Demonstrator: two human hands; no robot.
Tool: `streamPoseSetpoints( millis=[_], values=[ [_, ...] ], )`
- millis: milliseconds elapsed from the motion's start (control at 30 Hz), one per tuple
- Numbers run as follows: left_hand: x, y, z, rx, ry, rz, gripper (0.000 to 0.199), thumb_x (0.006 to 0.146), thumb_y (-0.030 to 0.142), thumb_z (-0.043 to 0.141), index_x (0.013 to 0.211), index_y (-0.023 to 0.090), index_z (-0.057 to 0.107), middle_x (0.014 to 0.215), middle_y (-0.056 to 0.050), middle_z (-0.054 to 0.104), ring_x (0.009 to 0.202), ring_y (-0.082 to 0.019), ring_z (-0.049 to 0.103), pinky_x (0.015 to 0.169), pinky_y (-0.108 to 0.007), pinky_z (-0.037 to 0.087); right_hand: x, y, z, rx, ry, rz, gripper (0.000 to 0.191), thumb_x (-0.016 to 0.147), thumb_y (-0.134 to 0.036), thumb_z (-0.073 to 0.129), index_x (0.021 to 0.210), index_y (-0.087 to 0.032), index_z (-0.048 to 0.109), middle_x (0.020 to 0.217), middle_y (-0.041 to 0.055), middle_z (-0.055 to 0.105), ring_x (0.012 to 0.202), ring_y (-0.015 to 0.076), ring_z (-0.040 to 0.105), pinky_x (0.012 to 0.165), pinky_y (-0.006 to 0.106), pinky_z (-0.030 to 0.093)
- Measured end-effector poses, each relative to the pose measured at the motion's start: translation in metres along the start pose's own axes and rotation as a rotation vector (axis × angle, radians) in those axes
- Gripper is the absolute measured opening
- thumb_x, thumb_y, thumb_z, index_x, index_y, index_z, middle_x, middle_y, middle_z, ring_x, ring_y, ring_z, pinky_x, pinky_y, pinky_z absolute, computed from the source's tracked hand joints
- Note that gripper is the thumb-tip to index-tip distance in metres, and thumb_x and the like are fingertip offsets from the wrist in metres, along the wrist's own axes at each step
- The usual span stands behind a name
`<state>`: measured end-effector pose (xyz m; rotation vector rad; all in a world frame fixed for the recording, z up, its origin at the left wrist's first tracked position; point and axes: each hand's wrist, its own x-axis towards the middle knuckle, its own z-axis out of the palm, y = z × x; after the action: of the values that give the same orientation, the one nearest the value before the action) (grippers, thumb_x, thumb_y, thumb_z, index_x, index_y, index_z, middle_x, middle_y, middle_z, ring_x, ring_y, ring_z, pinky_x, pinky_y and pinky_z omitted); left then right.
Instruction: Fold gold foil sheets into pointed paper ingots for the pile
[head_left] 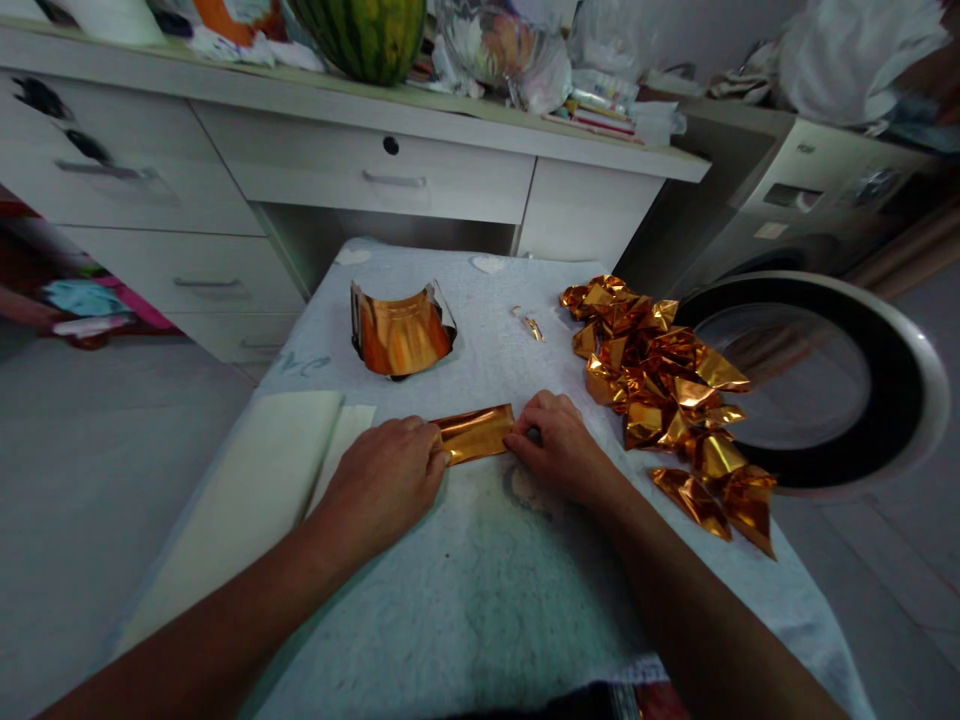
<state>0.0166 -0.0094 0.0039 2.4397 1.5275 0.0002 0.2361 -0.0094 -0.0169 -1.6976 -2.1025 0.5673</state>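
Observation:
A strip of shiny gold foil paper (478,433) lies flat on the cloth-covered table between my hands. My left hand (394,470) is closed over its left end, the fingers curled and partly hidden. At the right end, the thumb and fingers of my right hand (553,440) pinch the edge. Beyond them stands a curved stack of gold foil sheets (405,335), bowed upward at both sides. Folded gold foil pieces (660,370) are heaped to the right of my right hand. Small gold scraps (533,327) lie behind the strip.
Folded cream paper or cloth (247,500) lies along the table's left side. A white desk (322,170) with drawers stands behind, bearing a watermelon (367,35) and plastic bags. To the right, a washing machine's round door (911,385) hangs open close to the table.

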Motion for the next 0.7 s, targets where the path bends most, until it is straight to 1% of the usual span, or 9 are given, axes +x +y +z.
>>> streamPoseSetpoints(
  millis=[167,300,700],
  values=[
    [0.0005,0.0040,-0.0005,0.056,-0.015,-0.018,0.030,0.094,0.024,0.037,0.084,0.016,0.064,0.089,-0.011,0.067,0.084,-0.025,0.063,0.077,-0.038,0.047,0.0015,-0.0012,0.0010,-0.023,0.000,0.011,0.013,0.084,-0.021,0.068,0.072,-0.018,0.066,0.090,0.0047,0.060,0.091,0.0209,0.048,0.083,0.034,0.034],
    [0.0014,0.0073,-0.0008,0.097,-0.021,-0.033,0.030,0.094,0.025,0.038,0.085,0.016,0.065,0.089,-0.011,0.067,0.084,-0.025,0.064,0.078,-0.039,0.047,0.0021,-0.0030,0.0012,-0.042,0.001,0.028,0.012,0.084,-0.022,0.069,0.072,-0.018,0.067,0.090,0.0052,0.060,0.090,0.0210,0.048,0.083,0.034,0.034],
    [-0.0004,0.0066,0.0028,0.157,0.044,-0.019,0.032,0.094,0.028,0.038,0.082,0.016,0.065,0.084,-0.010,0.068,0.080,-0.025,0.064,0.073,-0.037,0.048,0.0020,-0.0032,0.0005,-0.027,0.014,0.035,0.016,0.083,-0.024,0.072,0.069,-0.018,0.065,0.086,0.0044,0.058,0.087,0.0200,0.048,0.080,0.033,0.034]
  ],
)
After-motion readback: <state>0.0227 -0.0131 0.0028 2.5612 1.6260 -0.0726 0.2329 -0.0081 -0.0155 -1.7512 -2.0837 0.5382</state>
